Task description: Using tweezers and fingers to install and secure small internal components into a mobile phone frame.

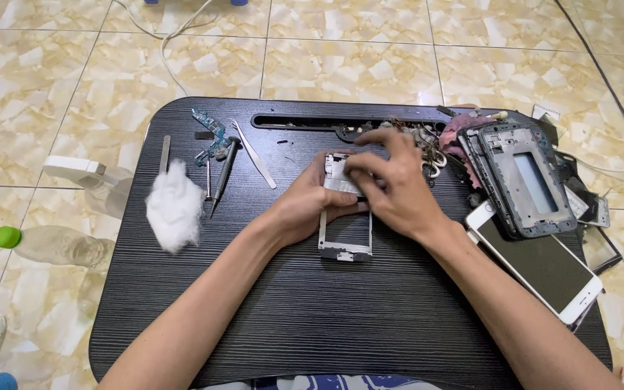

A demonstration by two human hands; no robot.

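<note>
Dark lap table (312, 318): left hand (305, 206) grips silver phone frame (344, 242), right hand (391, 184) pinches its top

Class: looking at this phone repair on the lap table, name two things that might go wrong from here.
1. The white phone overhangs the table's right edge, close to the right forearm; a nudge may drop it.
2. Both hands, left hand and right hand, press on the thin frame; it may bend.
</note>
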